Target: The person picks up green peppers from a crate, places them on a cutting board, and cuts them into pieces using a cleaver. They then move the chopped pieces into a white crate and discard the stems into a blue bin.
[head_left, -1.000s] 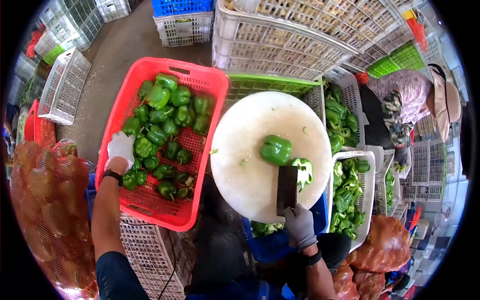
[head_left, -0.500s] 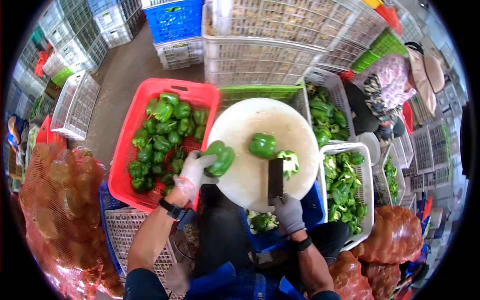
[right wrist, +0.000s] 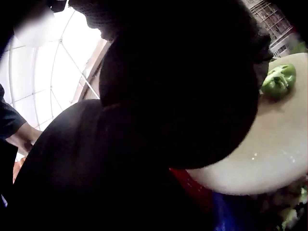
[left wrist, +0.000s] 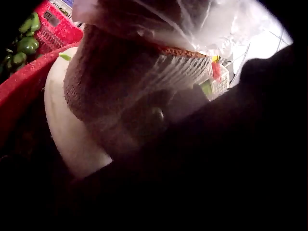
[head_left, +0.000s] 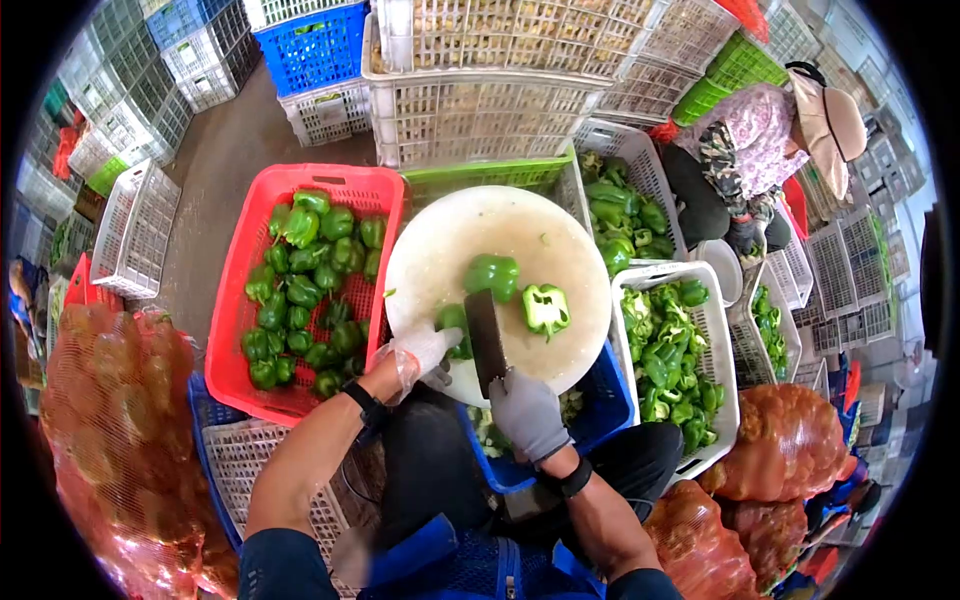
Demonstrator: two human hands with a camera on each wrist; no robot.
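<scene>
In the head view, my gloved left hand (head_left: 420,352) holds a green bell pepper (head_left: 455,328) at the left part of the round white cutting board (head_left: 430,235). My gloved right hand (head_left: 530,412) grips a cleaver (head_left: 486,340) by its handle. The dark blade stands right beside the held pepper and overlaps it in this view. A whole bell pepper (head_left: 492,275) lies just beyond the blade. To its right sits a cut pepper half (head_left: 546,309), pale inside face showing. Both wrist views are mostly dark; the right one shows the cut pepper (right wrist: 279,82) on the board.
A red crate (head_left: 225,340) of whole peppers stands left of the board. Below the board is a blue crate (head_left: 610,412) with scraps; a white crate (head_left: 728,420) of cut peppers stands right. Stacked crates (head_left: 480,120) rise behind. Another person (head_left: 745,140) sits at right, near mesh sacks (head_left: 775,440).
My left hand has come from the red crate to the board, bringing a pepper. The cleaver has moved left, away from the cut half, to that pepper. The head view has shifted too.
</scene>
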